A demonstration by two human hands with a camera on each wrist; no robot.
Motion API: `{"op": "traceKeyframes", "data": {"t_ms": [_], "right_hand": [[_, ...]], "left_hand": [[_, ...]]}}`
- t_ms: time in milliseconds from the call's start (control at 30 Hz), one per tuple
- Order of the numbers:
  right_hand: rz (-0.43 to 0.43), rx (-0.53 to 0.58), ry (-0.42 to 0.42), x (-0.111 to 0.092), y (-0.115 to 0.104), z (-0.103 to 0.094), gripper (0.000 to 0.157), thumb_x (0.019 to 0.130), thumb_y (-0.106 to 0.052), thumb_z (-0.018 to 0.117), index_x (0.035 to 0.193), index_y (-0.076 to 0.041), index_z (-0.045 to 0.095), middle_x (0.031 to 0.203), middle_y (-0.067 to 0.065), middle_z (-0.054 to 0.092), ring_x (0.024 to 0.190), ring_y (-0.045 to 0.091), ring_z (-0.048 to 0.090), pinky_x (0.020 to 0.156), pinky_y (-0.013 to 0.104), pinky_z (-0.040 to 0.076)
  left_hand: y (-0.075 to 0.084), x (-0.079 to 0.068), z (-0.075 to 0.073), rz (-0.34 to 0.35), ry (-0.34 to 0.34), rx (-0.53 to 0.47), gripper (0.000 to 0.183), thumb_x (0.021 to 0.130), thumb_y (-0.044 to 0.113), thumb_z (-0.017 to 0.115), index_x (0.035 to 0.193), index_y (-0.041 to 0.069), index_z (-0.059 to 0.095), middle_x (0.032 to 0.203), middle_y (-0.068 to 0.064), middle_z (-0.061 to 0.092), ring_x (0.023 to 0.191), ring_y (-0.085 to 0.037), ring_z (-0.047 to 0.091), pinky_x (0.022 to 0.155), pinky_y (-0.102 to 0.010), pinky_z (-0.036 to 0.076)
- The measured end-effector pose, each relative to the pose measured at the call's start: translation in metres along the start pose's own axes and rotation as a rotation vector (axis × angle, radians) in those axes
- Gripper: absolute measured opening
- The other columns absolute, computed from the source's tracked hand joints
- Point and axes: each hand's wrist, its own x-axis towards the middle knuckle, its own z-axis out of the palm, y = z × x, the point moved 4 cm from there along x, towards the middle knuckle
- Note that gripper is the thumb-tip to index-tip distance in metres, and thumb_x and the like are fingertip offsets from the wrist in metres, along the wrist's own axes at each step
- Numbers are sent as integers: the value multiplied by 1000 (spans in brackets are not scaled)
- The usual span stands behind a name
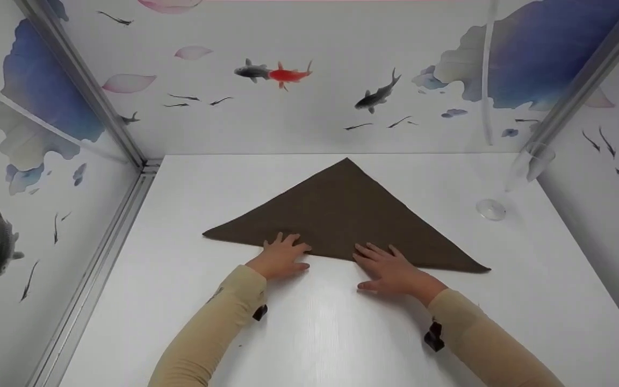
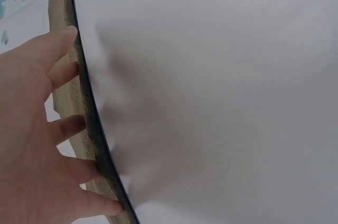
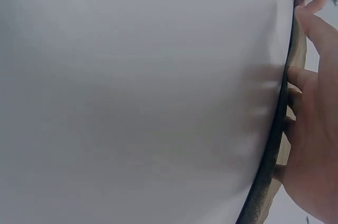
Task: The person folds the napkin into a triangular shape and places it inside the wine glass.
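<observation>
A dark brown cloth (image 1: 342,209), folded into a triangle, lies on the white table with its point away from me and its long folded edge towards me. My left hand (image 1: 282,258) rests on that near edge, left of the middle, fingers spread over the fabric. To the right of the middle my right hand (image 1: 393,269) lies on the same edge, fingers extended and thumb apart. In the left wrist view the left fingertips touch the cloth's edge (image 2: 95,129). The right wrist view has the right fingertips along the cloth's border (image 3: 274,129) too.
A clear stemmed glass (image 1: 490,209) stands at the back right of the white table (image 1: 309,333). Printed panels with fish and leaves form a back wall (image 1: 309,118) and side walls. Beige sleeves (image 1: 218,317) with small black wrist devices cover both arms.
</observation>
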Motion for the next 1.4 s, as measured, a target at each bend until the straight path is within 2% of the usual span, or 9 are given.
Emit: {"op": "traceKeyframes", "data": {"t_ms": [133, 233, 433, 567, 667, 833, 1000, 1200, 1400], "right_hand": [[23, 4, 19, 5, -5, -4, 77, 91, -62, 55, 153, -20, 35, 160, 0, 24, 146, 27, 17, 111, 63, 13], [48, -4, 24, 9, -8, -4, 76, 90, -62, 55, 152, -20, 37, 159, 0, 26, 145, 28, 20, 109, 63, 16], [89, -6, 21, 13, -15, -3, 76, 89, -63, 56, 151, -21, 39, 158, 0, 28, 144, 28, 22, 109, 63, 19], [116, 12, 25, 17, -22, -3, 76, 89, -62, 57, 150, -20, 40, 158, 1, 28, 144, 28, 22, 108, 64, 19], [125, 7, 33, 21, -27, -2, 78, 88, -62, 58, 150, -19, 40, 158, 2, 28, 144, 28, 23, 107, 66, 20], [148, -24, 41, 28, -33, -1, 79, 88, -62, 59, 151, -18, 39, 158, 3, 28, 144, 28, 23, 107, 65, 22], [161, -21, 34, 30, -34, -1, 78, 89, -60, 60, 151, -16, 39, 158, 4, 27, 144, 29, 22, 107, 66, 21], [145, 48, 7, 23, -20, -7, 73, 92, -55, 59, 150, -16, 40, 157, 6, 29, 144, 32, 22, 109, 62, 21], [124, 82, 2, 6, 9, -21, 70, 93, -49, 60, 149, -12, 41, 154, 11, 34, 142, 36, 25, 110, 59, 21]], "left_hand": [[-2, 8, -6, -47, 34, -1, 43, 96, 46, 59, 130, 20, 58, 140, -15, 42, 132, -51, 35, 98, -74, 26], [-7, 14, -9, -94, 67, -9, 47, 95, 45, 61, 129, 14, 57, 133, -17, 44, 126, -44, 44, 98, -74, 27], [-13, 26, -12, -228, 163, -61, 64, 93, 44, 64, 141, 6, 48, 145, -25, 34, 119, -43, 52, 99, -71, 29], [-13, 32, -14, -264, 187, -31, 65, 92, 45, 64, 142, 7, 47, 147, -25, 33, 125, -44, 47, 99, -71, 28], [-17, 35, -15, -280, 174, 0, 65, 93, 47, 63, 143, 8, 46, 150, -24, 33, 133, -42, 39, 101, -72, 25], [-24, 37, -15, -284, 182, -22, 65, 95, 47, 59, 145, 9, 44, 154, -21, 29, 140, -39, 29, 106, -67, 21], [-23, 36, -15, -286, 186, -34, 64, 95, 42, 61, 146, 6, 43, 154, -22, 28, 141, -39, 27, 110, -61, 22], [-8, 38, -16, -303, 231, -72, 61, 95, 40, 63, 140, 1, 48, 149, -25, 35, 138, -44, 30, 109, -58, 26], [5, 45, -13, -355, 258, -24, 68, 92, 47, 64, 141, 3, 48, 147, -25, 38, 135, -48, 32, 106, -62, 29]]}}
